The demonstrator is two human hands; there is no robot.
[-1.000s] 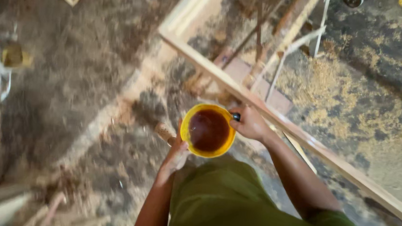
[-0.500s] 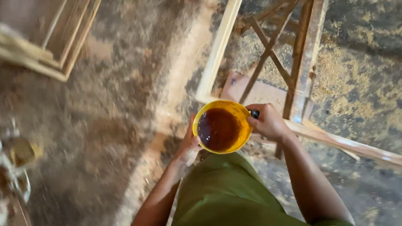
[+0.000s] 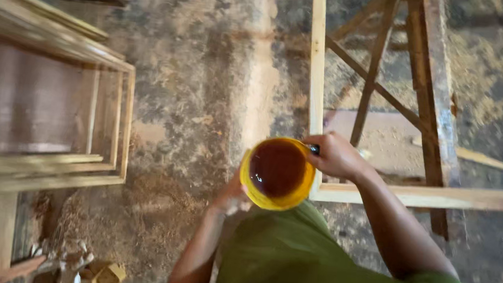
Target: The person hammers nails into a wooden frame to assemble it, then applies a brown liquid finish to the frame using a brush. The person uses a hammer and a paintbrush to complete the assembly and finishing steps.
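Observation:
A yellow bowl [image 3: 276,176] full of dark brown liquid is held in front of my green shirt. My left hand [image 3: 232,198] supports the bowl from below at its left side. My right hand [image 3: 336,155] sits at the bowl's right rim, fingers closed on a small dark handle that pokes out beside the rim; what the handle belongs to is hidden. Just beyond the bowl lies a pale wooden frame [image 3: 317,74] on the floor.
A wooden trestle [image 3: 431,96] stands inside the pale frame at the right. A wooden cabinet frame [image 3: 110,123] lies at the left. Sawdust covers the stained concrete floor [image 3: 208,83]. Wood scraps and a small yellow object [image 3: 107,277] sit at bottom left.
The view has swung left and the scene has rotated: the pale frame now runs straight up, and the cabinet frame has come closer at the left. Both hands keep their hold at the bowl.

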